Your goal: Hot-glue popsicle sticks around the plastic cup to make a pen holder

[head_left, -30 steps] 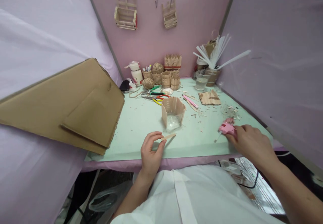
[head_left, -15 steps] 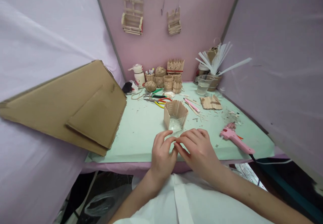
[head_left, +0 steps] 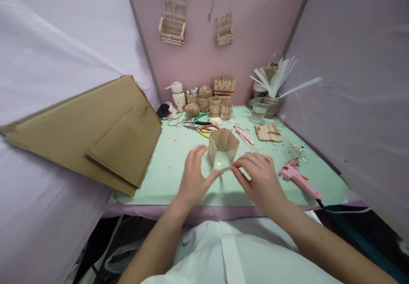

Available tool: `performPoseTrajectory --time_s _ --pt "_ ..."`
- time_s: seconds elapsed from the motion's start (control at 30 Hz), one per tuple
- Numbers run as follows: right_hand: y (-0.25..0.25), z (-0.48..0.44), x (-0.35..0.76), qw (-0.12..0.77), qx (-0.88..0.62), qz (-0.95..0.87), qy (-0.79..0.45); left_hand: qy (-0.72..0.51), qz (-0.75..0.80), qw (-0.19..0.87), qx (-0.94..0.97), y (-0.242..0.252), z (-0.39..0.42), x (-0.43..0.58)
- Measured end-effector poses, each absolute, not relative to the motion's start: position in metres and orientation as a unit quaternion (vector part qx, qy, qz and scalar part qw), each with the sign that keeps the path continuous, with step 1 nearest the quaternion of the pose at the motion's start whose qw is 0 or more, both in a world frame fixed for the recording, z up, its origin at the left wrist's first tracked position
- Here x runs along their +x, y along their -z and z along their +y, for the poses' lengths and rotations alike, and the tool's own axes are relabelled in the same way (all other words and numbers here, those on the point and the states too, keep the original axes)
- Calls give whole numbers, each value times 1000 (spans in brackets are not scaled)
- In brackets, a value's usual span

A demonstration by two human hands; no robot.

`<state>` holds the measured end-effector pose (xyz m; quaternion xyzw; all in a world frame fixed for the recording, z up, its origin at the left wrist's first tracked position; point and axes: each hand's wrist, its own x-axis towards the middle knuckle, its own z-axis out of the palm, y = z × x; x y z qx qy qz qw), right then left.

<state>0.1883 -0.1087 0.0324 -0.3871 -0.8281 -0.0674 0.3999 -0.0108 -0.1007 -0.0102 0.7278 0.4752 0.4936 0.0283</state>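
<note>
A small container (head_left: pixel 224 139) walled with wooden sticks, with a see-through plastic inside and front, stands on the pale green table cover in front of me. At its left side my left hand (head_left: pixel 194 177) is open, fingers spread and thumb reaching to the container's near lower edge. My right hand (head_left: pixel 258 177) is closed in a pinch at the near right lower corner. Whatever lies between those fingertips is too small to make out. To the right rests a pink glue gun (head_left: pixel 300 181) with a black cord.
Behind the container lie pliers with red and yellow handles (head_left: pixel 204 130) and a pink cutter (head_left: pixel 243 134). A flat wooden-stick panel (head_left: pixel 268 132) lies at right, near a plastic cup (head_left: pixel 258 110) of liquid. Large cardboard (head_left: pixel 118 122) leans at left. Twine balls (head_left: pixel 192 109) stand behind.
Both hands have moved forward from near the table's edge to the container. My left hand has spread its fingers beside it; my right hand keeps its pinch. The view has shifted slightly.
</note>
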Motion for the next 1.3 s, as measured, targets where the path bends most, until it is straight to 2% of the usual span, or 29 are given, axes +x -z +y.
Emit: performPoseTrajectory --time_s 0.13,0.23,0.33,0.83,1.3 --pt "-49 -95 198 395 -388 -832 33 -374 418 156 813 -25 -41 -52" --pt "-52 -88 198 394 -389 -832 41 -279 344 190 876 -46 -9 -60" --pt "-51 -83 195 391 -388 -833 53 -233 291 178 911 -50 5 -53" --pt "-29 -61 192 352 -391 -847 73 -297 273 83 911 -26 1 -23" --pt "-22 -55 185 326 -431 -841 45 -300 287 124 901 -28 0 -22"
